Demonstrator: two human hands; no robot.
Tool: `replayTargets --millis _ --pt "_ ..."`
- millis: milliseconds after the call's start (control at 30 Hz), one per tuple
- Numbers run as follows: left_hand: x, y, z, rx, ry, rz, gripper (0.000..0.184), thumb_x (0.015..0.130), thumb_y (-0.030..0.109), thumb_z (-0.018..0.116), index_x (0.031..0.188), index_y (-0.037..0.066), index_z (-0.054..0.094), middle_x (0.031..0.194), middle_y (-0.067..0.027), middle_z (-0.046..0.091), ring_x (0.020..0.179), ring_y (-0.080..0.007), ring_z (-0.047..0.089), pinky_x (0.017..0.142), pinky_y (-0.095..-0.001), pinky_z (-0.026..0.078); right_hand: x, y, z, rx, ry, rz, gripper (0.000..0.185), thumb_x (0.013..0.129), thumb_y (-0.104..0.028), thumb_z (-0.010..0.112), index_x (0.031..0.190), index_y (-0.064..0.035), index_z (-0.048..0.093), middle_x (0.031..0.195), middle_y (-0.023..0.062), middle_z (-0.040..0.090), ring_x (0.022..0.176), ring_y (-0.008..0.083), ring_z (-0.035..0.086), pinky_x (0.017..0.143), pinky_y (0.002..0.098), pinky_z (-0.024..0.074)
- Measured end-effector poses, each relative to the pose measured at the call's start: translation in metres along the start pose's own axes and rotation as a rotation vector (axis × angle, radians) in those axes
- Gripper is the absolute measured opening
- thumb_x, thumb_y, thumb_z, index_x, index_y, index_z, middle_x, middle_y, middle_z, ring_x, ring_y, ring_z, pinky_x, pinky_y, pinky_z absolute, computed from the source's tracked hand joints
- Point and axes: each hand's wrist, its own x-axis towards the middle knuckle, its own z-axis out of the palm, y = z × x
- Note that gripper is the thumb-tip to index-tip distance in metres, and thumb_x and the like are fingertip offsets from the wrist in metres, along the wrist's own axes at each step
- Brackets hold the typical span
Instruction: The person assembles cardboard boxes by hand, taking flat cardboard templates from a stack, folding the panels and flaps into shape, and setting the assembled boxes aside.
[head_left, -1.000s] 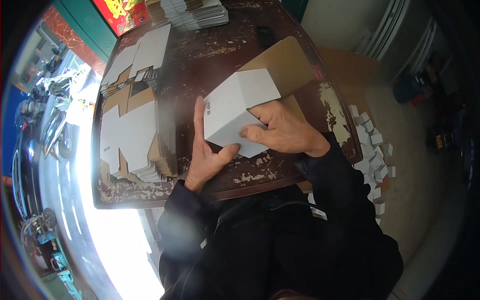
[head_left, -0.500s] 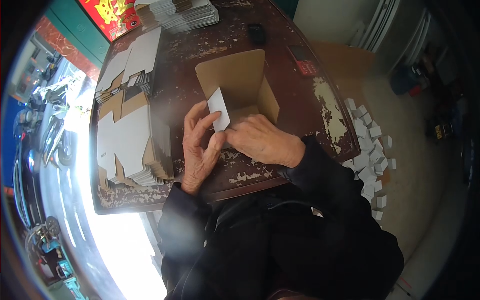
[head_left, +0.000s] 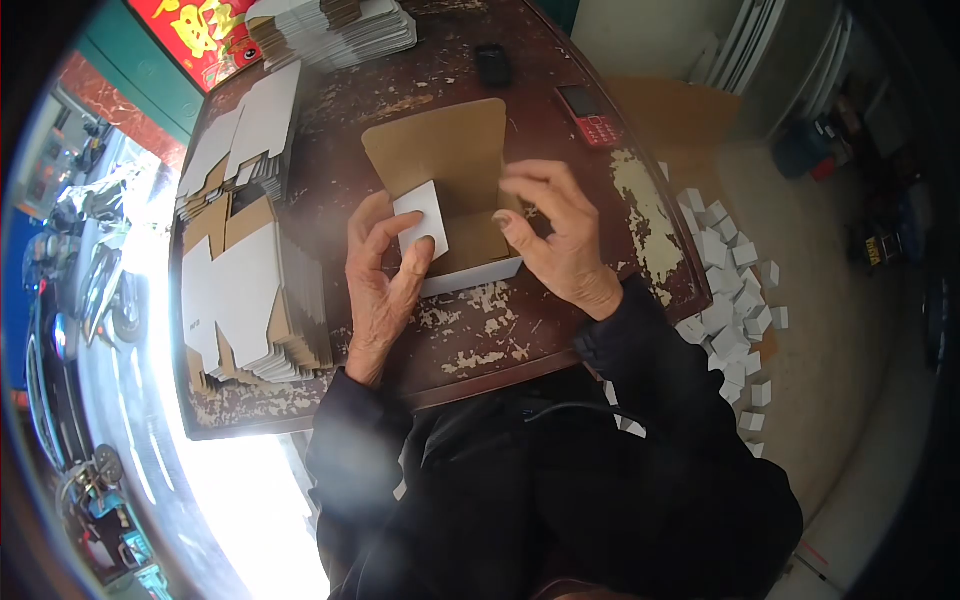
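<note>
In the head view, the box (head_left: 475, 277) stands on the worn table (head_left: 545, 130), close to the edge nearest the person and between both hands. It is open, white outside and brown inside, with its lid (head_left: 440, 150) raised at the far side. The left hand (head_left: 375, 280) is at the box's left side, half curled, index fingertip and thumb against the white flap (head_left: 435, 215); whether they pinch it I cannot tell. The right hand (head_left: 565, 240) is at the right side, fingers loosely bent and thumb well apart from them, with nothing held between; whether its fingertips touch the box's right side is unclear. To the left lie a near stack (head_left: 235, 290) and a far stack (head_left: 245, 130) of flat cartons, and another pile (head_left: 345, 35) sits at the table's far end. Beyond the box are a black object (head_left: 492, 65) and, to its right, a red phone (head_left: 590, 117). Small white boxes (head_left: 735, 300) lie heaped on the floor (head_left: 820, 330) right of the table.
</note>
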Motion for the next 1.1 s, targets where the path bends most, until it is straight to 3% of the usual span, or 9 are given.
replayTargets --millis 67,233,367,533,733,900,1033,1100 --pt "0.001 -0.001 -0.001 -0.007 -0.008 -0.026 0.031 0.081 0.011 0.071 0.111 0.007 0.064 0.133 -0.0145 0.046 0.119 -0.0268 0.047 0.096 -0.0357 0.041 0.000 0.009 0.008 0.041 -0.052 0.057 0.028 0.075 -0.004 0.073 0.102 -0.0019 0.063 0.100 0.0090 0.060 0.090 0.0223 0.058 0.079 0.0322 0.0498" --pt "0.008 -0.001 0.000 -0.013 -0.025 -0.024 0.043 0.080 0.007 0.071 0.122 0.008 0.057 0.133 -0.0138 0.047 0.116 -0.0260 0.050 0.095 -0.0359 0.042 -0.001 0.026 0.018 0.093 -0.237 -0.195 0.030 0.075 -0.001 0.071 0.104 -0.0013 0.063 0.106 0.0097 0.059 0.093 0.0231 0.057 0.083 0.0318 0.0482" --pt "0.008 0.010 0.006 -0.148 0.068 -0.139 0.060 0.081 0.004 0.069 0.135 0.011 0.045 0.134 -0.0135 0.047 0.114 -0.0261 0.051 0.095 -0.0357 0.042 -0.006 0.035 0.015 0.149 -0.212 0.040 0.044 0.074 -0.002 0.073 0.115 -0.0016 0.057 0.117 0.0112 0.056 0.098 0.0233 0.056 0.085 0.0319 0.0476" --pt "0.010 0.006 0.005 -0.119 -0.015 -0.089 0.069 0.083 0.002 0.065 0.143 0.014 0.034 0.134 -0.0158 0.047 0.114 -0.0267 0.052 0.095 -0.0362 0.043 -0.009 0.023 0.019 0.074 -0.063 0.259 0.060 0.071 -0.005 0.076 0.125 -0.0035 0.050 0.120 0.0115 0.053 0.101 0.0227 0.056 0.088 0.0331 0.0463" --pt "0.010 0.008 0.001 -0.198 -0.043 -0.134 0.068 0.086 0.004 0.062 0.147 0.012 0.032 0.132 -0.0132 0.047 0.117 -0.0260 0.050 0.098 -0.0385 0.040 -0.005 0.025 0.020 0.012 -0.036 0.239 0.074 0.068 -0.006 0.079 0.133 -0.0054 0.042 0.119 0.0115 0.052 0.103 0.0228 0.055 0.091 0.0326 0.0451" --pt "0.010 0.006 0.002 -0.241 -0.024 -0.125 0.064 0.088 0.004 0.060 0.146 0.011 0.032 0.132 -0.0127 0.047 0.116 -0.0249 0.050 0.098 -0.0365 0.040 -0.008 0.034 0.020 0.232 -0.127 0.295 0.077 0.068 -0.005 0.078 0.136 -0.0048 0.042 0.119 0.0108 0.052 0.106 0.0236 0.055 0.094 0.0323 0.0441" --pt "0.009 0.001 -0.004 -0.242 -0.088 -0.202 0.059 0.084 0.001 0.058 0.140 0.013 0.041 0.132 -0.0128 0.046 0.116 -0.0261 0.049 0.097 -0.0351 0.041 -0.007 0.038 0.012 0.150 -0.203 0.164 0.079 0.068 -0.005 0.077 0.139 -0.0050 0.042 0.126 0.0107 0.051 0.113 0.0255 0.053 0.099 0.0339 0.0432" --pt "0.009 -0.005 -0.006 -0.175 -0.101 -0.136 0.057 0.083 0.001 0.058 0.138 0.012 0.044 0.133 -0.0128 0.045 0.118 -0.0264 0.048 0.098 -0.0354 0.041 -0.006 0.044 0.010 0.155 -0.265 0.145 0.079 0.068 -0.005 0.077 0.139 -0.0049 0.043 0.129 0.0108 0.050 0.116 0.0261 0.052 0.100 0.0339 0.0428"
